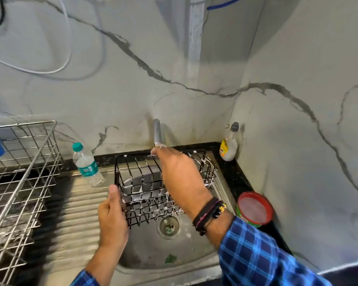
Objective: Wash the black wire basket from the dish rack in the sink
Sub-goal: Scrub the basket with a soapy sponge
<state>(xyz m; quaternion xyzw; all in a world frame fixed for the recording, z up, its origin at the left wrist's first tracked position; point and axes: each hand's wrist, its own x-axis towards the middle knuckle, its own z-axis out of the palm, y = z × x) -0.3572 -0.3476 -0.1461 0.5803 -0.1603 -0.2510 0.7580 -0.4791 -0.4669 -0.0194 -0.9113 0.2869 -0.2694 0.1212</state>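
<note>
Over sink (145,246) | left fingers (113,191) grip basket (143,200) corner | right fingers (157,150) at tap (157,131), hold unclear

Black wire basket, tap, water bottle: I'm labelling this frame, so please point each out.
black wire basket (147,203), head view, soapy near-side wire grid.
tap (157,131), head view, upright metal pipe.
water bottle (88,169), head view, green label.

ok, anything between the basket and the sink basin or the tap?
Nothing visible. The left hand holds the black wire basket over the sink, near the tap; only the right hand reaches across its top toward the spout.
</note>
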